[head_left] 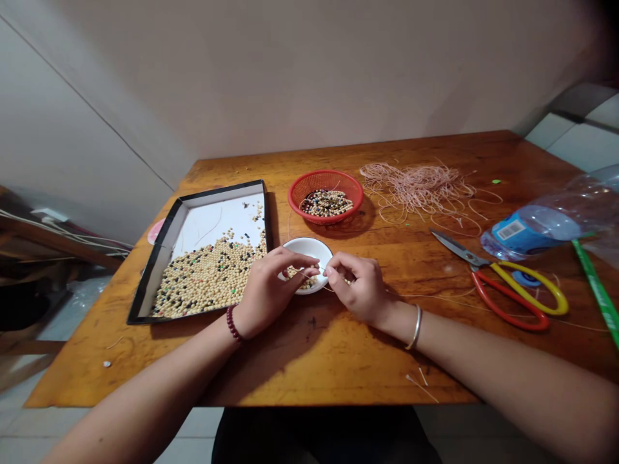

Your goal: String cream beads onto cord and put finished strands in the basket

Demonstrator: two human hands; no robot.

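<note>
Both hands meet over a small white bowl [305,246] that has pale beads in it. My left hand [273,283] is at the bowl's left side, thumb and forefinger pinched on a thin string and what looks like a small bead. My right hand [358,283] is closed at the right rim, its thumb and forefinger pinching the thin string [435,297], which trails right across the table. Left of the hands lies a black-edged tray [203,219] with many cream, black and a few green beads. A red basket [325,177] of mixed beads stands behind the bowl.
A tangle of pink string [420,187] lies at the back right. Nearer are scissors [503,270] with red and yellow handles, a plastic bottle [527,229] on its side and a green stick [597,293]. Short string scraps [422,386] lie near the wooden table's [338,374] front edge.
</note>
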